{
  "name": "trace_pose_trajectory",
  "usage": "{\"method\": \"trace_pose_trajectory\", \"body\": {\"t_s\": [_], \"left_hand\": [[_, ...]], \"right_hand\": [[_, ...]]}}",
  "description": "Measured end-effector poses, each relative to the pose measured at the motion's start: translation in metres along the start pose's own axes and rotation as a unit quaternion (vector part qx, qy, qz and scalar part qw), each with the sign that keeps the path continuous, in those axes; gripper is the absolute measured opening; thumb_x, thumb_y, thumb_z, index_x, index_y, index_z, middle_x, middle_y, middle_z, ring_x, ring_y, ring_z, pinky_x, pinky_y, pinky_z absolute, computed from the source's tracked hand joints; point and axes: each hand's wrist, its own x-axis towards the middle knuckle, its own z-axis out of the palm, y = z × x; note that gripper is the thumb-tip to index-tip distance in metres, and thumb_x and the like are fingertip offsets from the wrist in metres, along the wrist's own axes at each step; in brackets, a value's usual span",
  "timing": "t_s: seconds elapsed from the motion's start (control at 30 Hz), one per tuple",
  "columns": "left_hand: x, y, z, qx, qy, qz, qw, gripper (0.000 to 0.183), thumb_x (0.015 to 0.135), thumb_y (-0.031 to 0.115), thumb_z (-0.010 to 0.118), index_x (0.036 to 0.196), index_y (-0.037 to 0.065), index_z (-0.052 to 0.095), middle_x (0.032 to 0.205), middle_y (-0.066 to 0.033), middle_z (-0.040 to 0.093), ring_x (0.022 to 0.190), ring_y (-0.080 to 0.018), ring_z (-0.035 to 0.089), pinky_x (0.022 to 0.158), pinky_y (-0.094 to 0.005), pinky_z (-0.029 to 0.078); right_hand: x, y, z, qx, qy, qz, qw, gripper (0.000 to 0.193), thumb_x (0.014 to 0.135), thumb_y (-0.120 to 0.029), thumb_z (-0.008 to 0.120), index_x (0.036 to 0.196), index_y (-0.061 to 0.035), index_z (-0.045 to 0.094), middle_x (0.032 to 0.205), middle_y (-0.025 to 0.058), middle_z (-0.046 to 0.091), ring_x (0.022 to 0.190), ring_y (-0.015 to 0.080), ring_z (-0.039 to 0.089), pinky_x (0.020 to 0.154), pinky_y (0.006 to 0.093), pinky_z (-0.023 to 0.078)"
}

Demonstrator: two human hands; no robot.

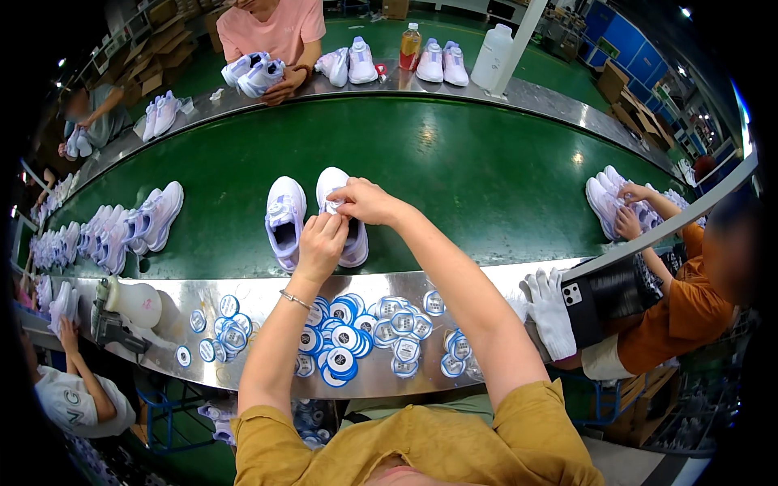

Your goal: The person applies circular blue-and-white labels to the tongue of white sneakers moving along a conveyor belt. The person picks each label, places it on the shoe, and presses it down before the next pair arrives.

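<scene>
While I watch from afar, the left hand and the right hand meet over a white-and-lilac shoe, just toward ten o'clock from the centre of my view. Their fingertips are bunched close together at its top, but I cannot tell what they pinch. Its mate stands beside it at nine o'clock, both toes pointing to twelve on the green belt. Toward six, I see blue-and-white discs strewn over the metal counter. Across the belt at eleven, a person in pink holds other shoes.
</scene>
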Motion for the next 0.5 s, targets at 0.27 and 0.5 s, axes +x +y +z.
{"method": "trace_pose_trajectory", "body": {"t_s": [0.27, 0.5], "left_hand": [[-0.006, 0.006, -0.009, -0.005, 0.010, 0.019, 1.000, 0.023, 0.067, 0.006, 0.058, 0.088, -0.002, 0.062, 0.084, -0.0076, 0.056, 0.079, -0.0211, 0.055, 0.064, -0.0324, 0.043], [-0.010, 0.011, -0.011, 0.004, 0.000, 0.022, 1.000, 0.025, 0.067, 0.006, 0.058, 0.090, -0.003, 0.062, 0.085, -0.0083, 0.056, 0.080, -0.0213, 0.055, 0.066, -0.0328, 0.045]], "right_hand": [[-0.017, -0.032, -0.012, -0.045, 0.004, 0.028, 0.999, 0.032, 0.077, -0.028, 0.067, 0.102, -0.0092, 0.066, 0.090, 0.0141, 0.058, 0.092, 0.0308, 0.054, 0.080, 0.0390, 0.043], [-0.017, -0.039, -0.011, -0.059, -0.005, 0.027, 0.998, 0.031, 0.078, -0.025, 0.065, 0.104, -0.0072, 0.065, 0.091, 0.0141, 0.058, 0.092, 0.0305, 0.053, 0.080, 0.0390, 0.043]]}}
